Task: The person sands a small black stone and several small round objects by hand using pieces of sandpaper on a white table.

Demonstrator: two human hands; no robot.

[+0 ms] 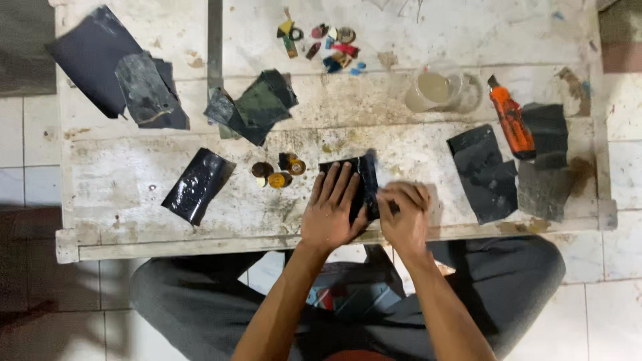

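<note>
sandpaper (364, 175) lies at the table's (134, 194) near edge, left hand (332, 208) flat on it, right hand (404, 214) pinched on its right side. small discs (277, 172) just left; orange knife (511, 117) well right.

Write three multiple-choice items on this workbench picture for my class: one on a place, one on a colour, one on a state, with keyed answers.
1. Where does the orange utility knife lie on the worn white wooden bench?
A. Far right
B. Far left
C. On the floor

2. What colour is the sheet under the hands?
A. Yellow
B. Black
C. White

3. How is the left hand?
A. Clenched
B. Raised off the bench
C. Flat, fingers spread

Answers: 1 A, it lies beside dark sheets at the right end. 2 B, it is dark and glossy. 3 C, the palm presses the sheet while the right hand rubs beside it.
</note>
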